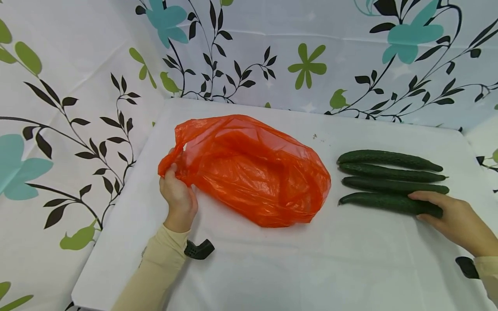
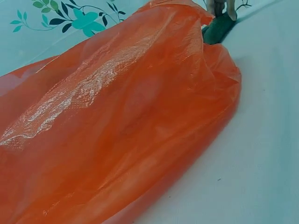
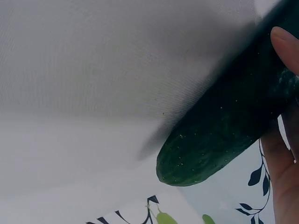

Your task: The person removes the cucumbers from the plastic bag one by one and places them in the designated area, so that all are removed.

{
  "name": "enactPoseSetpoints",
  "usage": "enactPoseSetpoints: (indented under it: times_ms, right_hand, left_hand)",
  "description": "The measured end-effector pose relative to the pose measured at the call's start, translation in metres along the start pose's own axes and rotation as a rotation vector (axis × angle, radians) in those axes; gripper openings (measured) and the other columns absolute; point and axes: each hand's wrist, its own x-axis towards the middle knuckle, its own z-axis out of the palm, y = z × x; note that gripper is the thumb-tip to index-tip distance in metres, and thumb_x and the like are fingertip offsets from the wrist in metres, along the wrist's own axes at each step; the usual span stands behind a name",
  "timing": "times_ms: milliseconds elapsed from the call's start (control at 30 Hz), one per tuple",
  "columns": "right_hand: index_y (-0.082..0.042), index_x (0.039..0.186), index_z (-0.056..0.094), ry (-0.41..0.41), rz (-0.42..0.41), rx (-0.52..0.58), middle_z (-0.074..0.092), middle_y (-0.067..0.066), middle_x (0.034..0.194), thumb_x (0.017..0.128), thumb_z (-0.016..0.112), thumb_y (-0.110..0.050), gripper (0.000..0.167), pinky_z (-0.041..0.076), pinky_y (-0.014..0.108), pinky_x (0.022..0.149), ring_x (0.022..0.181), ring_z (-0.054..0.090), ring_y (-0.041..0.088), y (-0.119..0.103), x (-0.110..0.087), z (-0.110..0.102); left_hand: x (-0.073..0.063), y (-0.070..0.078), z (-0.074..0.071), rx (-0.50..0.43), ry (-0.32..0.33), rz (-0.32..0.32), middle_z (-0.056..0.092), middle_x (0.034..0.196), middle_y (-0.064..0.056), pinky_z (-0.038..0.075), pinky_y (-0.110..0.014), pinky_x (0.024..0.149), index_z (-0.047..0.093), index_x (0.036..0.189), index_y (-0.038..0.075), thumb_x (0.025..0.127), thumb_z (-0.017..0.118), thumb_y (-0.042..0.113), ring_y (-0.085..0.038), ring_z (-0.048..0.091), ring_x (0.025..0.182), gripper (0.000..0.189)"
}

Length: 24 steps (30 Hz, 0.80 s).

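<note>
My left hand [image 1: 177, 195] grips the gathered edge of an orange-red plastic bag [image 1: 256, 181] at its left end. The thin, crumpled bag spreads across the middle of the table and fills most of the left wrist view. On the right, my right hand [image 1: 461, 221] pinches a dark green cucumber [image 1: 383, 201] near its right end, thumb on the near side and fingers across the far side. In the right wrist view, the rounded tip of this cucumber [image 3: 205, 140] points down and left, and a thumb [image 3: 286, 46] lies against it.
Several more cucumbers lie in a row just beyond the held one, the farthest cucumber [image 1: 389, 159] at the back. A white table [image 1: 311, 268] carries everything. Behind and left of it hangs a white cloth [image 1: 249, 39] printed with leaves and flowers.
</note>
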Motion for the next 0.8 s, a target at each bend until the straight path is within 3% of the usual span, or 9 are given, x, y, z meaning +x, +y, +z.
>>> enactPoseSetpoints:
  times_ms: [133, 333, 567, 800]
  right_hand:
    - [-0.007, 0.118, 0.068, 0.003, -0.008, -0.055, 0.063, 0.027, 0.122, 0.064, 0.088, 0.001, 0.059, 0.047, 0.064, 0.077, 0.105, 0.058, 0.054, -0.001, 0.003, -0.003]
    - [-0.004, 0.112, 0.071, 0.007, 0.052, -0.127, 0.061, 0.027, 0.119, 0.065, 0.090, -0.008, 0.052, 0.047, 0.067, 0.071, 0.101, 0.058, 0.054, -0.003, 0.003, -0.008]
    - [0.001, 0.107, 0.072, 0.000, 0.095, -0.159, 0.062, 0.029, 0.114, 0.064, 0.092, -0.017, 0.050, 0.048, 0.067, 0.067, 0.093, 0.060, 0.055, -0.004, 0.002, -0.012]
    - [-0.001, 0.107, 0.074, -0.031, 0.122, -0.131, 0.062, 0.031, 0.116, 0.074, 0.088, -0.041, 0.054, 0.049, 0.066, 0.064, 0.092, 0.061, 0.054, -0.016, 0.014, -0.026]
  left_hand:
    - [0.000, -0.003, -0.002, 0.050, -0.009, -0.016, 0.059, 0.128, -0.011, 0.047, -0.029, 0.104, 0.053, 0.138, 0.005, 0.103, 0.035, 0.006, -0.024, 0.053, 0.122, 0.040]
    - [-0.003, 0.003, -0.007, 0.173, -0.094, -0.009, 0.052, 0.138, -0.005, 0.048, -0.029, 0.104, 0.047, 0.145, 0.007, 0.098, 0.049, 0.001, -0.022, 0.050, 0.126, 0.048]
    - [-0.003, 0.024, -0.011, 0.227, -0.213, 0.138, 0.050, 0.144, -0.007, 0.050, -0.029, 0.101, 0.040, 0.151, 0.008, 0.094, 0.058, -0.003, -0.024, 0.048, 0.131, 0.061]
    - [0.010, 0.050, -0.004, 0.215, -0.259, 0.239, 0.047, 0.152, -0.006, 0.045, -0.031, 0.107, 0.034, 0.155, 0.007, 0.094, 0.053, -0.002, -0.021, 0.044, 0.138, 0.065]
